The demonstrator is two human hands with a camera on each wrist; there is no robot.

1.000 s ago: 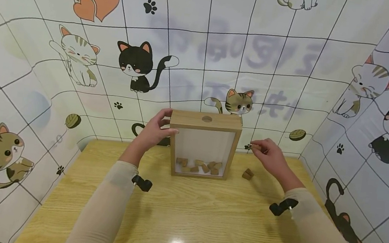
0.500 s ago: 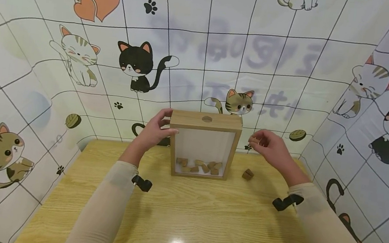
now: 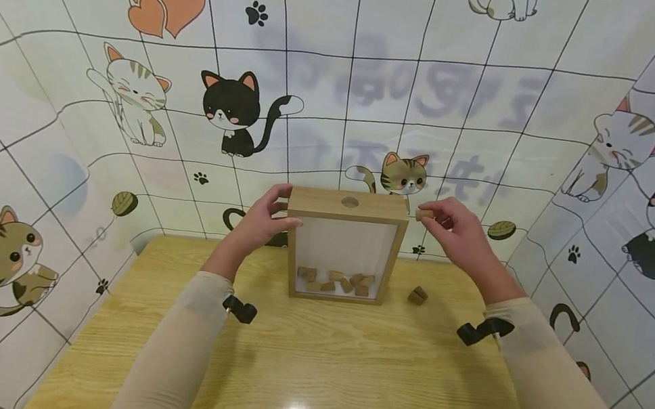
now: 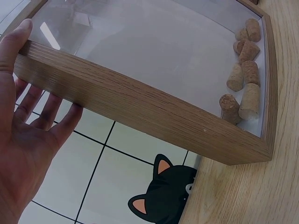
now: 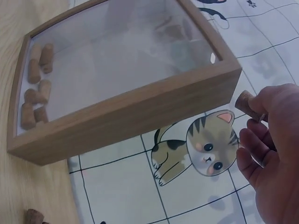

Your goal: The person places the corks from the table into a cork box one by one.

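A shallow wooden display box (image 3: 318, 200) with a clear front stands upright on the table; its top has a round hole (image 3: 349, 202). Several wine corks (image 4: 250, 72) lie along the bottom inside. My left hand (image 3: 263, 218) grips the box's upper left side, thumb at the front edge and fingers along the side toward the back. Just off the upper right corner, my right hand (image 3: 460, 236) pinches a single cork (image 5: 245, 102) between thumb and fingers. It is slightly apart from the box.
On the wood-grain table (image 3: 308, 359), right of the box, lie loose corks (image 3: 417, 296) close together. A cat-printed white cloth (image 3: 314, 114) hangs right behind and along both sides. Each wrist carries a black mount.
My right hand has risen with the cork from beside the box to about the height of its top. My left hand and the box have stayed in place.
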